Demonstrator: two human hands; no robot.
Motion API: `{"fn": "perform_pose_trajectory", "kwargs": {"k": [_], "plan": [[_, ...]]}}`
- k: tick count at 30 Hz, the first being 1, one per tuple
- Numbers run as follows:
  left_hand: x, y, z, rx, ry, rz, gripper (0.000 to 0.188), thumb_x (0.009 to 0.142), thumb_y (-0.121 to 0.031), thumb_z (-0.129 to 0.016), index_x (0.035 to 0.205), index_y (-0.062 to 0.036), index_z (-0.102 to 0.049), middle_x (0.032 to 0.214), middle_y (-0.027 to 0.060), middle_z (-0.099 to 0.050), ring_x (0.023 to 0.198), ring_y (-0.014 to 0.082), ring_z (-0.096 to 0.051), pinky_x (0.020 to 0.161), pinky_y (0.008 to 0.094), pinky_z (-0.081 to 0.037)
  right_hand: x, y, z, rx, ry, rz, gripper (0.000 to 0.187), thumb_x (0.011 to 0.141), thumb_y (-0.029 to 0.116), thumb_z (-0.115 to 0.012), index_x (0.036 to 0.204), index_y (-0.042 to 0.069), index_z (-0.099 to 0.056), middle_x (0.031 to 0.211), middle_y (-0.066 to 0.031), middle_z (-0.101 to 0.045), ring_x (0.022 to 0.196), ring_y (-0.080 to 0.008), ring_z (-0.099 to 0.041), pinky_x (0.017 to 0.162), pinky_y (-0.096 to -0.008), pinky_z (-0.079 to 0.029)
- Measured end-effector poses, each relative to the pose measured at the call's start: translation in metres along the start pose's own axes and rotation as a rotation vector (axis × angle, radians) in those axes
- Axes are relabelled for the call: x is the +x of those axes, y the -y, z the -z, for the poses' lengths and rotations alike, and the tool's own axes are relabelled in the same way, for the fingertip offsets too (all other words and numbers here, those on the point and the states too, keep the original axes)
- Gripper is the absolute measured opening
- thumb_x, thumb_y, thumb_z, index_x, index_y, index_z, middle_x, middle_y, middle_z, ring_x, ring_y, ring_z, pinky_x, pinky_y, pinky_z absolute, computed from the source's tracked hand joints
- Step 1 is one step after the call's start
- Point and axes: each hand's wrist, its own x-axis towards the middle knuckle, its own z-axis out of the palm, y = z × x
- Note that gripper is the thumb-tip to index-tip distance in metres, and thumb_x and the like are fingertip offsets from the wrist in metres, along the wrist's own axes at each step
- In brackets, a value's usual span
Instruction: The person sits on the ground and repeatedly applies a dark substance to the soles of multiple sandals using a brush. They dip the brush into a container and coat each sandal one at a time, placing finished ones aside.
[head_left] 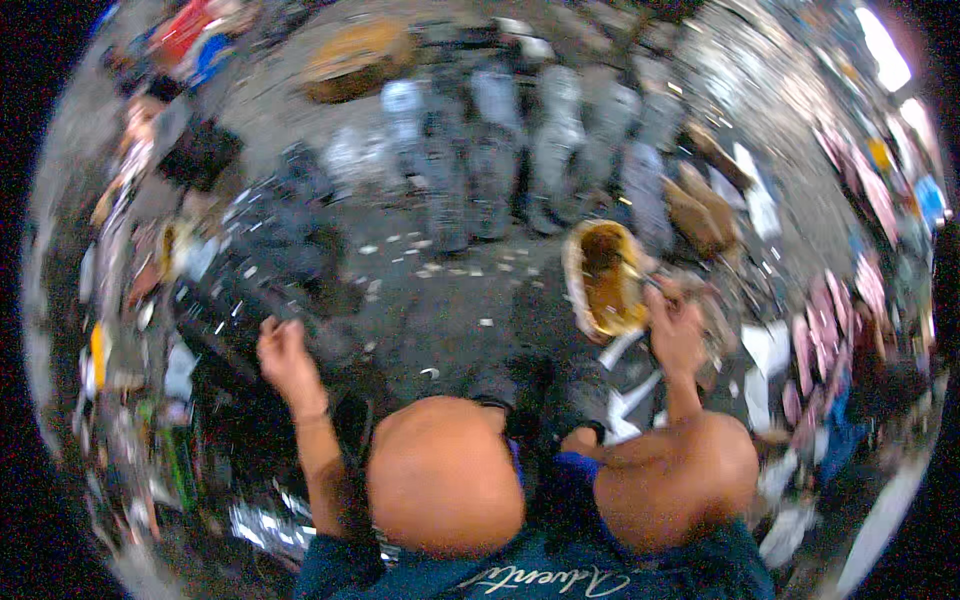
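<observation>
Toward the left edge of the ground (430, 300), and near its far side, you have a dark boxy thing (203, 155). Nearer to you lies a dark, blurred heap (270, 225), and your left hand (287, 352) hovers by its near edge, fingers drawn in toward the thumb; the blur hides whether anything is pinched there, so I cannot tell. Near the far edge sits a rounded tan block (360, 58), and to its right long grey pieces (490, 180) lie side by side in rows, with small pale scraps (487, 322) scattered on your side of them. Right of the middle is the pale container (570, 270), its inside yellow and brown. Your right hand (677, 325) is at its right rim, fingers bent; I cannot tell whether they grip the rim or something small. Beyond that hand are tan pieces (700, 215), then white pieces (765, 370) and, toward the right edge, a spread of pink pieces (825, 330).
</observation>
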Motion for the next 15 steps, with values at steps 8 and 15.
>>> {"fn": "perform_pose_trajectory", "kwargs": {"k": [8,15], "plan": [[-0.108,0.011,-0.038,0.059,0.718,-0.032,0.05,0.092,-0.011,-0.067,0.138,0.001,-0.052,0.137,0.0197,-0.057,0.106,0.0176,-0.062,0.085,0.0293,-0.053,0.053,-0.028,-0.066,-0.531,0.195,0.215,0.042,0.09,0.032,-0.066,0.123,0.007,-0.06,0.098,-0.0209,-0.071,0.089,-0.0392,-0.069,0.078,-0.0469,-0.055],[-0.142,0.091,-0.115,0.406,1.013,-0.501,0.074,0.085,-0.035,-0.072,0.145,-0.0006,-0.044,0.156,0.0287,-0.027,0.148,0.0451,-0.018,0.12,0.0527,-0.017,-0.01,0.014,0.023,-0.771,0.492,-0.215,0.052,0.089,0.044,-0.063,0.118,0.001,-0.06,0.122,-0.0321,-0.06,0.108,-0.0486,-0.062,0.091,-0.0556,-0.051]]}}
